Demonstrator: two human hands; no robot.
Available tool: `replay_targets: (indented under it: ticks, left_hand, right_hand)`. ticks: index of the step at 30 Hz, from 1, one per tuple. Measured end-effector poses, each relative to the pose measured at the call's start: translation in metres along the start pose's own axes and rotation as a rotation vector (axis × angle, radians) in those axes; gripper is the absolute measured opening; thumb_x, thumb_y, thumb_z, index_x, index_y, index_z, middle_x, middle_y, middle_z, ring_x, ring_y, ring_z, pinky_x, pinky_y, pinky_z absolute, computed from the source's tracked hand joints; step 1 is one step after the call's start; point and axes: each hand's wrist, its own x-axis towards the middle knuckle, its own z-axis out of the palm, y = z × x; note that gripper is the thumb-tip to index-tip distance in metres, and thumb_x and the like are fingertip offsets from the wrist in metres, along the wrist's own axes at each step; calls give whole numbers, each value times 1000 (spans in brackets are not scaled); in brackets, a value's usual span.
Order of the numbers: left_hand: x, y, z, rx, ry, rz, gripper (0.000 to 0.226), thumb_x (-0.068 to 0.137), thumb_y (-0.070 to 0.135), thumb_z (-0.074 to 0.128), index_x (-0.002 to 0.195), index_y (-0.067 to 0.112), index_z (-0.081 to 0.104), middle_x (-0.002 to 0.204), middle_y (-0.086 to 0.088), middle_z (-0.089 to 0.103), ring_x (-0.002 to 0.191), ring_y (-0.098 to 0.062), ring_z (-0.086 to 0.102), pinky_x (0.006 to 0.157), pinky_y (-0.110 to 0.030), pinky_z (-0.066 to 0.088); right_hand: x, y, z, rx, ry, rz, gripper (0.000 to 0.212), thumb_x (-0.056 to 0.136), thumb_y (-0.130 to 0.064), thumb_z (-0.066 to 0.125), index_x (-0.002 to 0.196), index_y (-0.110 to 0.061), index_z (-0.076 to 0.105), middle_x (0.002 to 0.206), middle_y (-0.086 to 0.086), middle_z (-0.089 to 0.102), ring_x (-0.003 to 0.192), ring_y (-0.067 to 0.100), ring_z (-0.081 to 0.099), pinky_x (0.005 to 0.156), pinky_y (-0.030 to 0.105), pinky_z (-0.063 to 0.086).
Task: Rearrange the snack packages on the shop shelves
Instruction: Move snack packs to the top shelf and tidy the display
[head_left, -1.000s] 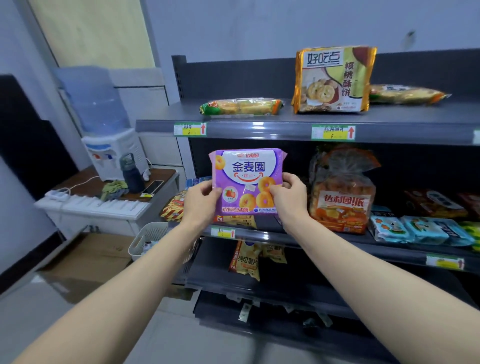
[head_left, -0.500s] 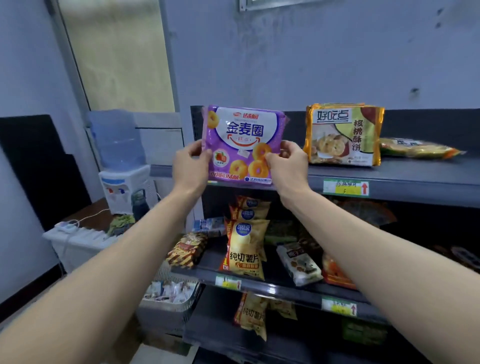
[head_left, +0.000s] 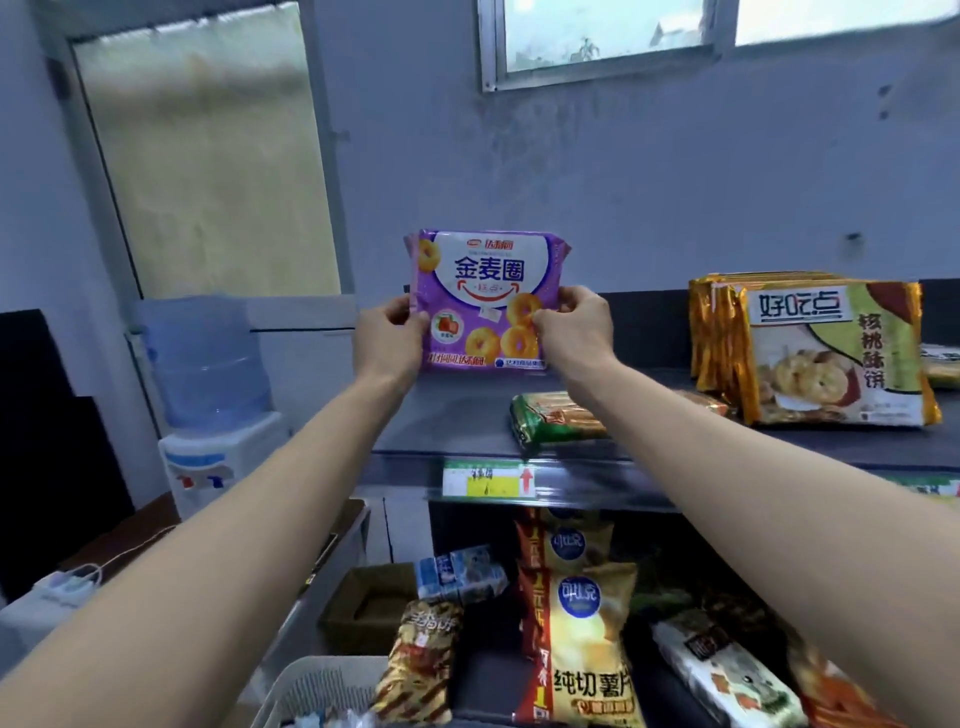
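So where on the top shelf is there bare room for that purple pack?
Bare top shelf lies under the purple pack, between the shelf's left end and the green pack. Rightward it is crowded: the gold packs stand there.

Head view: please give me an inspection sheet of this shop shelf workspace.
Surface: dark top shelf, partly bare.
Job's things: purple snack pack upright at the shelf back; gold cookie packs upright to its right; green pack lying flat.
Clutter: chip bags on the lower shelf.
Hands: left hand and right hand grip the purple pack's sides.
Cables: white power strip, low on the left.
Surroundings: water dispenser, window.
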Motion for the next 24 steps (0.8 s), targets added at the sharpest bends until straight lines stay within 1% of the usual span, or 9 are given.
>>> replay_targets:
  ticks: [2,7,10,14,16,17,19,20,24]
  left_hand:
    - [23,-11,1,-4,-3,-2,29,96,17,51,122,6,58,105,-3,63,90,-16,61,68,-22,52]
    - [74,-34,19,-46,56,-62,26,95,22,53,116,11,63,106,-4,67,90,-20,64,85,-40,56]
    - [96,-49,33,-110,84,-135,18,95,22,54,108,18,64,95,2,65,87,-20,66,82,-40,57]
    - [119,-68,50,-111,68,-244,17,92,14,56,108,15,62,100,-3,68,84,-22,67,77,-39,58]
    - [125,-78,57,-83,25,-309,11,91,8,55,100,14,59,98,-6,65,82,-23,64,73,-35,56]
    - [126,-85,59,-70,2,-344,11,91,4,55,96,14,57,98,-8,65,80,-23,63,72,-34,55]
    - [127,-104,63,-43,-32,-392,15,88,-1,56,91,13,58,100,-12,67,80,-25,63,76,-37,56]
    - [127,-113,64,-41,-44,-405,17,86,-2,58,93,13,60,102,-14,67,81,-26,64,79,-38,57]
    - [132,-129,69,-98,-43,-406,22,86,-3,59,102,11,62,98,-13,66,82,-26,64,75,-35,55]
  right_hand:
    - [13,3,14,-3,18,18,26,92,-19,58,118,-15,54,112,4,66,94,20,67,82,40,58]
    - [50,4,41,-57,38,60,20,92,-17,57,112,-14,54,105,3,65,91,20,66,76,33,58]
    - [74,9,54,-51,6,146,16,91,-16,57,106,-17,53,106,5,66,91,22,68,80,38,59]
    - [103,26,63,-89,-1,259,23,88,-5,52,109,-11,58,99,7,67,86,23,66,81,37,58]
    - [113,39,63,-94,0,309,20,88,-4,51,104,-12,59,95,8,68,78,21,67,74,34,59]
    - [116,46,62,-95,-5,334,16,88,-4,51,100,-11,59,90,9,68,70,18,67,64,29,59]
    - [116,61,58,-141,-34,365,10,89,-3,50,93,-7,58,72,7,62,49,12,57,40,16,44]
    - [115,70,57,-158,-58,357,13,89,-2,49,96,-6,59,72,6,61,51,14,56,39,16,41]
    - [117,90,54,-113,-111,296,23,90,0,48,106,-14,57,99,7,68,85,22,67,60,25,54]
